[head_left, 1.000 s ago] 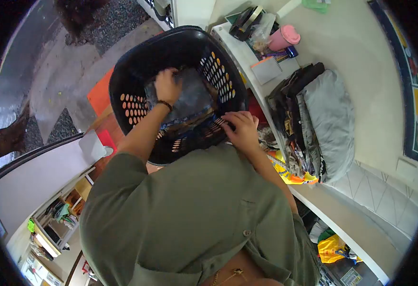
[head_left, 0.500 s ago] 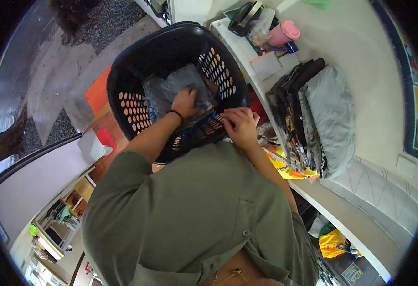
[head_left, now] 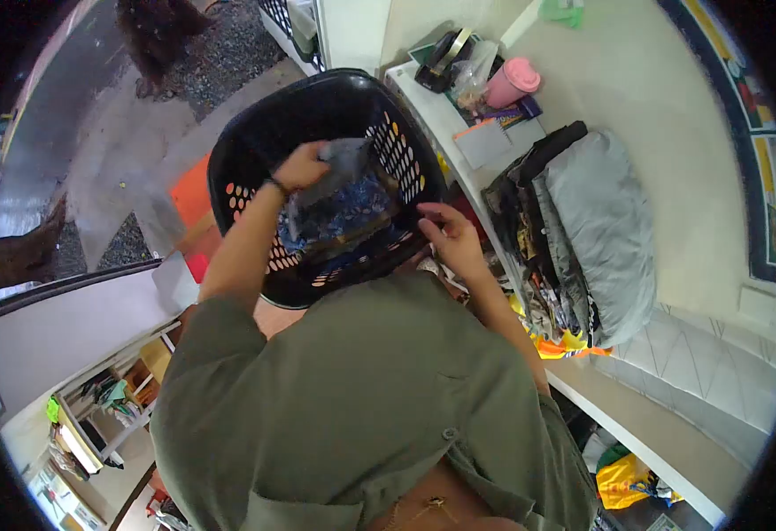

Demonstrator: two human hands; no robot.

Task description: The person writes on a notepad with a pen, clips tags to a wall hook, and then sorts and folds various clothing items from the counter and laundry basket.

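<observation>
A black plastic laundry basket [head_left: 255, 133] with holes in its sides stands in front of me, with folded clothes inside. My left hand [head_left: 304, 168], a dark band at its wrist, is inside the basket with its fingers closed on the edge of a grey garment [head_left: 345, 161]. Below that piece, a blue patterned garment [head_left: 352, 205] shows. Outside the basket's right side is my right hand [head_left: 451, 239], thumb and fingers apart, close to the rim and holding nothing; whether a fingertip touches the rim I cannot tell.
Along the right runs a white shelf [head_left: 432, 111] with a tape dispenser [head_left: 445, 62], a pink cup [head_left: 513, 82] and a notepad [head_left: 482, 142]. A stack of folded clothes [head_left: 552, 203] and a grey cushion-like bundle [head_left: 605, 239] lie further along it. An orange mat [head_left: 191, 190] is left of the basket.
My left hand has moved left and back with the grey garment's edge, uncovering the blue patterned garment. My right hand has come off the basket's rim, slightly lower.
</observation>
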